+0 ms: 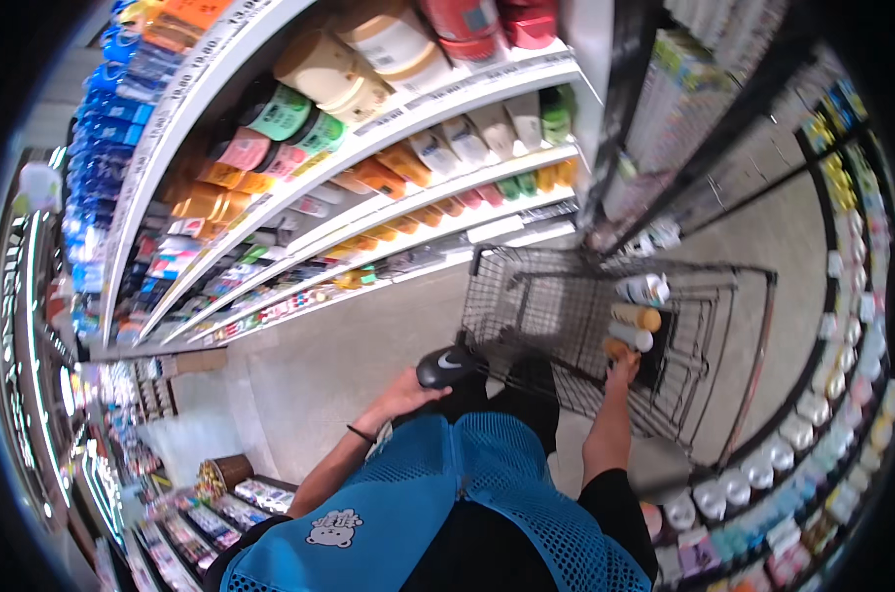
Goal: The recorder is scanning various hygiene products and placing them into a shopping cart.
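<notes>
In front of me stands a black wire shopping cart (536, 296). My right hand (623, 368) reaches over its far right part, its fingers closed about a small orange bottle (613, 346). Beside that bottle lie a white bottle (631, 337), a yellow bottle (634, 317) and a white bottle with a printed label (642, 288), lined up in a row. My left hand (410, 394), a dark band at its wrist, is against a rounded black object (441, 368) bearing a white Nike swoosh. Whether those fingers grip it cannot be made out.
Lit shelves (388, 126) of jars, tubes and bottles rise ahead and to the left. A curved low display (780, 451) of packaged goods borders the right side. Dark posts (706, 133) stand beyond the cart. Grey floor (329, 333) runs between shelves and cart.
</notes>
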A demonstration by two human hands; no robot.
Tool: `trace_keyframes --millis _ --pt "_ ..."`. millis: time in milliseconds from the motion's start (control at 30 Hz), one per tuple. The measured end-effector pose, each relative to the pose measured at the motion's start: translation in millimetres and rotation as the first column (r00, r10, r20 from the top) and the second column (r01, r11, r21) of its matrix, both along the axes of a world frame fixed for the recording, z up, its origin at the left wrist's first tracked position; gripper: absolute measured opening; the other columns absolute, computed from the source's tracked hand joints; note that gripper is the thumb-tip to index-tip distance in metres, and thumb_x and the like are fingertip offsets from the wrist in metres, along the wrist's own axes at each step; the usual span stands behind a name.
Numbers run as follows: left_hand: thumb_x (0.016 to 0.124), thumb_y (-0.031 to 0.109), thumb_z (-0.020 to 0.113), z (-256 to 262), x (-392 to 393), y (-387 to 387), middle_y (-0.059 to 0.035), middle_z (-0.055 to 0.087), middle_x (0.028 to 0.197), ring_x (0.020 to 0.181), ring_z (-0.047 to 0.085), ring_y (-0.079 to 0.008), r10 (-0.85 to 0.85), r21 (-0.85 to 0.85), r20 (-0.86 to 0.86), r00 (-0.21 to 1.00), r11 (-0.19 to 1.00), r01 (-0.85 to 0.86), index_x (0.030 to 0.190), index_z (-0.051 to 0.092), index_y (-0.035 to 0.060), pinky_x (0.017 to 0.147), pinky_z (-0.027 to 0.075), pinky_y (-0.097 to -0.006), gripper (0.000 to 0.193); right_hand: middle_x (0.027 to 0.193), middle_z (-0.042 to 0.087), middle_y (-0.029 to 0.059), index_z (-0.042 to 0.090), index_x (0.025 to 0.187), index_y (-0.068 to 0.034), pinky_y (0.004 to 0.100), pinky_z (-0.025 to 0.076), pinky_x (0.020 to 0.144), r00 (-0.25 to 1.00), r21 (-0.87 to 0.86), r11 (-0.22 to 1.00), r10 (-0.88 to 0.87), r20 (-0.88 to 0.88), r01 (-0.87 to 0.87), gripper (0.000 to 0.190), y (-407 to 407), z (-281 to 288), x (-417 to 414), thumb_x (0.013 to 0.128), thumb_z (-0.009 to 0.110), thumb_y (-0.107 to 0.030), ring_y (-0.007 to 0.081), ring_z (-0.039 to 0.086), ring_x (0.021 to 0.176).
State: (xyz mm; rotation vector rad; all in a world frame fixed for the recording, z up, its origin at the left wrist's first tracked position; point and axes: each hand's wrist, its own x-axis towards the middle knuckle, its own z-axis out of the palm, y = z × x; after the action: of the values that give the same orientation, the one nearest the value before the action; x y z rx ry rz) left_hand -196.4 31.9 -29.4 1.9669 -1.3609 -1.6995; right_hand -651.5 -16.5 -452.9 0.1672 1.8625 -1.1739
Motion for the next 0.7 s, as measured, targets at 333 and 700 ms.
trace_keyframes --millis 333,700 --pt "0.092 0.009 0.074 15.5 -34.0 56.8 -0.0094 0.073 0.115 0.107 0.065 -0.0154 0.141 -0.012 -0.132 0.981 0.99 -0.144 0.129 0.062 -0.0005 0.098 0.052 -0.0318 0.04 0.137 0.06 0.012 0.04 0.151 -0.01 0.0421 0.055 0.1 0.984 0.106 0.983 0.161 -0.071 -0.153 0.069 -11.3 -17.3 7.2 0.093 0.077 -0.022 0.0292 0.062 0.12" --pt "0.088 0.012 0.077 8.3 -48.0 39.6 -0.0049 0.073 0.094 0.088 0.066 -0.014 0.185 -0.152 -0.173 0.967 0.965 -0.212 0.113 0.068 0.0006 0.084 0.054 -0.0331 0.029 0.128 0.061 0.0109 0.056 0.136 -0.012 0.0435 0.063 0.084 0.963 -0.123 0.992 0.042 0.266 -0.009 0.051 -6.6 60.7 46.1 0.09 0.079 -0.017 0.0291 0.063 0.116"
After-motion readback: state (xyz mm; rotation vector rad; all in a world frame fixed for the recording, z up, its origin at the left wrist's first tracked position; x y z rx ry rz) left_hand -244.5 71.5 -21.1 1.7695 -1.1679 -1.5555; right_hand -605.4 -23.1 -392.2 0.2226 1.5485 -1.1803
